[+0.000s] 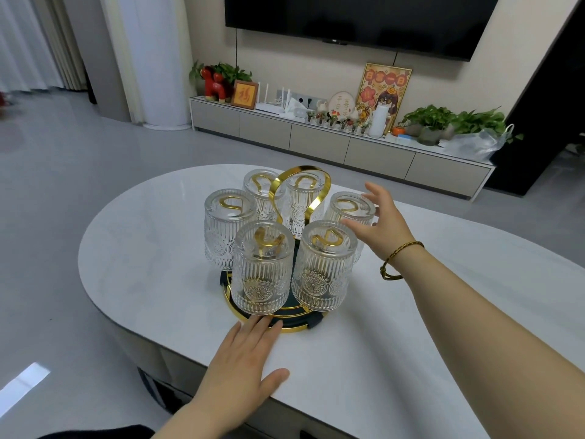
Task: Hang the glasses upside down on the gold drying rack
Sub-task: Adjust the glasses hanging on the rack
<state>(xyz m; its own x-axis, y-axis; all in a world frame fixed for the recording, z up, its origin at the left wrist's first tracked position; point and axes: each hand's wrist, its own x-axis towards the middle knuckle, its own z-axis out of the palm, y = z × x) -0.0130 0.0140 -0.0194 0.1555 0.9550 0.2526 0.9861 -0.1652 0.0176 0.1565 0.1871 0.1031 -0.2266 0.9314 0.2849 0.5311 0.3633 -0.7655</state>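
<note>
Fingers (376,198) of the right hand (380,223) are spread and released, curved around the right side of the rear-right glass (349,210) without gripping it; whether the fingertips touch the glass wall cannot be told. Left hand (247,353) lies flat on the white table (142,248), palm down and holding nothing, its fingertips touching or just beside the front rim of the gold drying rack (294,326), probably to steady the base. All 6 glasses hang mouth-down, each over 1 gold hook visible through its upturned base: front-left glass (261,270), front-right glass (324,267), left glass (226,226), and 2 at the rear (either side of the heart-shaped handle (300,191)). Inverted hanging lets water drain toward the tray below. No glass stands loose on the table, so the task appears complete; the open right hand suggests a final check or release of the last-placed glass.
</note>
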